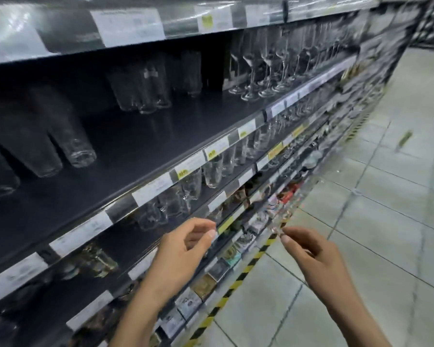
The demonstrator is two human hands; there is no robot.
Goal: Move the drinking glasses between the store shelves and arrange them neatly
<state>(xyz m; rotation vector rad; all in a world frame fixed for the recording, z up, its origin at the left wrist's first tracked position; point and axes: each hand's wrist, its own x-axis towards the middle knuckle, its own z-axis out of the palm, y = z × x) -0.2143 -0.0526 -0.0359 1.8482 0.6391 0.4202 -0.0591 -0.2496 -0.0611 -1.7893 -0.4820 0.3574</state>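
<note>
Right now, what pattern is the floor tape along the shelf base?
The floor tape has yellow and black diagonal stripes; this shows in the head view.

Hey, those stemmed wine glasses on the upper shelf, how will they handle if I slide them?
The wine glasses look top-heavy on thin stems, so they probably tip easily. They stand close together, so one may knock the next. Likely fragile: thin clear glass.
</note>
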